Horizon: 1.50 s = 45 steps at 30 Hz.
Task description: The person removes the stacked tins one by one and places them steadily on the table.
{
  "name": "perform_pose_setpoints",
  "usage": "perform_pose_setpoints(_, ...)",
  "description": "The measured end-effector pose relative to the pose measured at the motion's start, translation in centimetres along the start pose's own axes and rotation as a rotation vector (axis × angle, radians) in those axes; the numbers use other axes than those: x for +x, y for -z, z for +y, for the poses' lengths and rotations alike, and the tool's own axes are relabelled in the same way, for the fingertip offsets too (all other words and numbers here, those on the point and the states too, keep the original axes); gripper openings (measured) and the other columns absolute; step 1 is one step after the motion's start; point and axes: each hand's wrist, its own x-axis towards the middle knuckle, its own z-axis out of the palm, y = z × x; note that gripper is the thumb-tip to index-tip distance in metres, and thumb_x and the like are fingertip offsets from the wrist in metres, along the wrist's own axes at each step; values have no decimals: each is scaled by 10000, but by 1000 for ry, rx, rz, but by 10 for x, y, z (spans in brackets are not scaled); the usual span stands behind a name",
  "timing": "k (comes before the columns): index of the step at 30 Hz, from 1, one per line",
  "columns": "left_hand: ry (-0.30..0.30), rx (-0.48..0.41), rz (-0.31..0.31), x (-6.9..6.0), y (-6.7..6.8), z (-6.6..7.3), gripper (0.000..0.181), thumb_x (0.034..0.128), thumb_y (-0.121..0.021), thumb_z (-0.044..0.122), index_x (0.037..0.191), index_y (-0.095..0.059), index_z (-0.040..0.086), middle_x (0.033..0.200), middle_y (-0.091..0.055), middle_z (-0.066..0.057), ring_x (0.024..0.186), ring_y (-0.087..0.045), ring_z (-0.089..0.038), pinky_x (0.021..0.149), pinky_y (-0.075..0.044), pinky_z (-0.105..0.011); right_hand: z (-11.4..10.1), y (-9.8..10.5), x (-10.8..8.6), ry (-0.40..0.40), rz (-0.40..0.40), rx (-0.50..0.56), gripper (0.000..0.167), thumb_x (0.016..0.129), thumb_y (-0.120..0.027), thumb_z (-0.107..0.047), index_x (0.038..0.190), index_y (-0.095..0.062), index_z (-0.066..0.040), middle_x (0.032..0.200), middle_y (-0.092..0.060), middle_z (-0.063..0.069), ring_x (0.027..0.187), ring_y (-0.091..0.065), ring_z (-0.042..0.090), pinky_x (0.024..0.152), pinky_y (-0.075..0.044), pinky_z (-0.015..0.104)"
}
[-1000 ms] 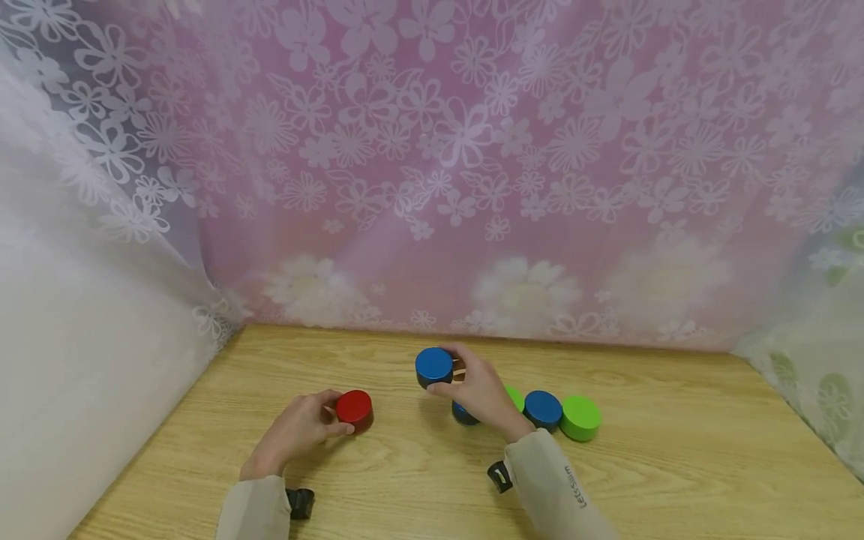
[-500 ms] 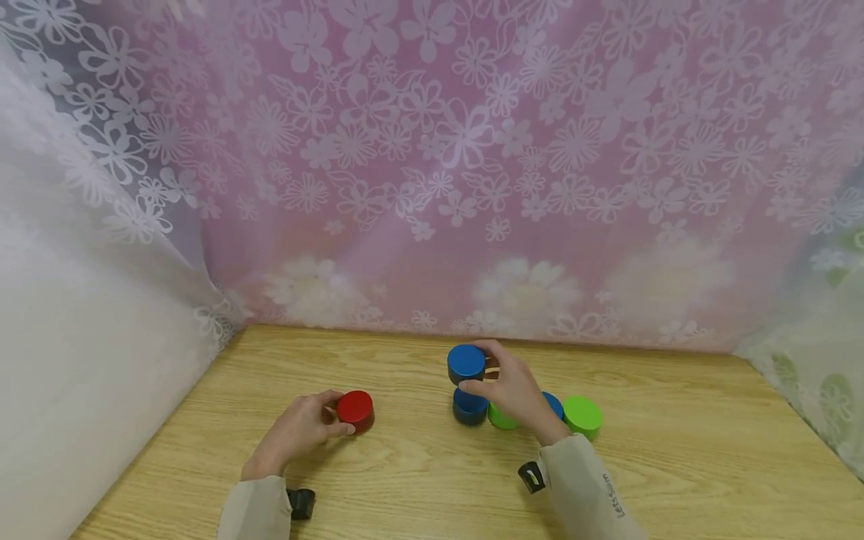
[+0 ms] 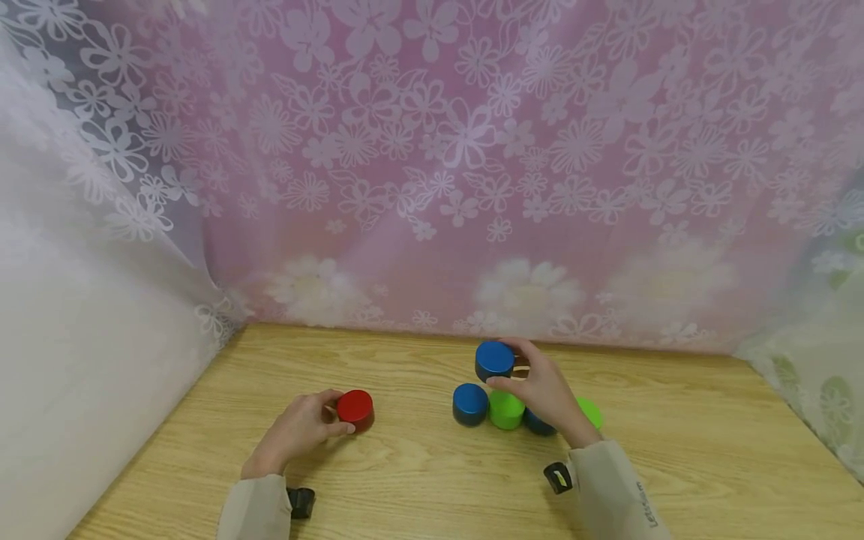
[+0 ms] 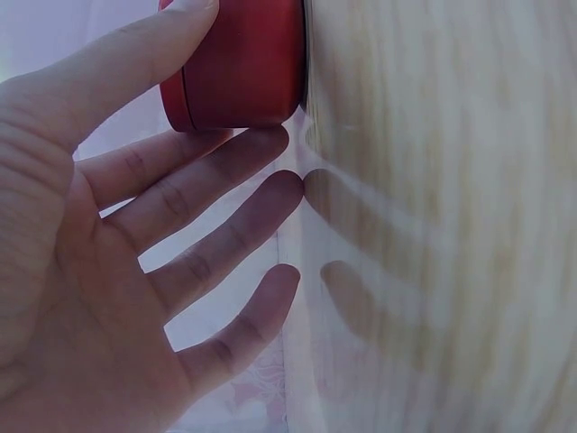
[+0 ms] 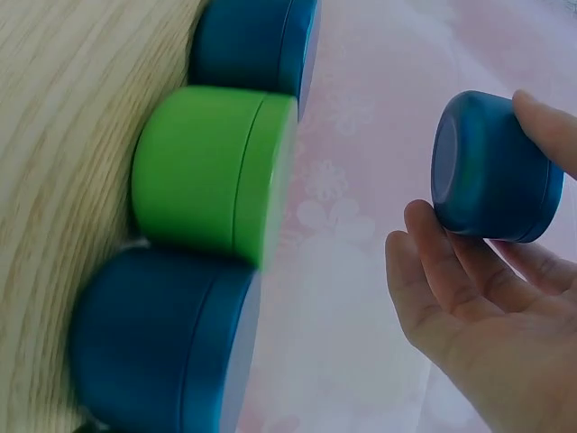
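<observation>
My left hand (image 3: pixel 297 431) holds a round red tin (image 3: pixel 355 410) between thumb and fingers; in the left wrist view the red tin (image 4: pixel 243 63) stands on the tabletop. Raised off the table, a blue tin (image 3: pixel 494 360) is pinched in my right hand (image 3: pixel 545 386). The right wrist view shows this blue tin (image 5: pixel 491 167) held up by thumb and fingertips, apart from the row. Below it stand a blue tin (image 3: pixel 469 405), a green tin (image 3: pixel 506 410) and another blue tin (image 3: pixel 539 422), partly behind the right hand. A second green tin (image 3: pixel 589 413) ends the row, mostly covered by the wrist.
The tins stand on a wood-grain table (image 3: pixel 405 480). A pink flowered curtain (image 3: pixel 432 187) hangs along its back edge. White cloth (image 3: pixel 88 322) drapes down the left side, and a leaf-patterned cloth (image 3: pixel 820 360) the right.
My right hand has carried the blue tin rightward, from left of the row to above and behind the left green tin. The left hand and red tin have stayed in place.
</observation>
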Motion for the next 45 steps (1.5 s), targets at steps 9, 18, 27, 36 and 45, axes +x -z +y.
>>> perform_pose_setpoints(9, -26, -7, -6, -5, 2, -2, 502, 821, -865, 216, 1218, -680, -29, 1011, -741, -60, 846, -690, -175, 757, -570, -409, 5, 11, -11, -1, 23, -20, 613, 896, -792, -111, 1411, -505, 56, 1276, -610, 227, 1168, -593, 407, 945, -520, 521)
perform_pose_setpoints(18, -49, 1, -2, -4, 3, -3, 483, 823, -862, 199, 1209, -682, -28, 1016, -743, -63, 841, -694, -174, 772, -572, -418, 9, 24, -19, -5, 24, -42, 613, 899, -794, -132, 1405, -503, 53, 1277, -603, 233, 1161, -593, 405, 931, -528, 512)
perform_pose_setpoints(27, -49, -7, -12, -4, 4, -1, 473, 828, -857, 193, 1205, -679, -28, 1020, -744, -66, 851, -698, -188, 769, -571, -407, 17, 39, -23, -26, 35, -74, 615, 900, -794, -128, 1406, -498, 57, 1278, -593, 252, 1157, -591, 410, 923, -532, 517)
perform_pose_setpoints(36, -38, -17, -15, -3, 3, -2, 470, 832, -856, 190, 1215, -680, -18, 1029, -741, -60, 853, -691, -177, 760, -570, -393, 25, 52, -25, -35, 29, -97, 613, 907, -785, -134, 1407, -490, 62, 1292, -578, 270, 1143, -594, 415, 922, -529, 531)
perform_pose_setpoints(45, -26, -22, -21, -2, 3, 0, 487, 836, -854, 206, 1232, -673, -13, 1028, -739, -58, 880, -697, -193, 788, -570, -423, 34, 68, -32, -42, 38, -131, 619, 900, -799, -146, 1395, -494, 66, 1262, -597, 251, 1104, -613, 384, 905, -540, 501)
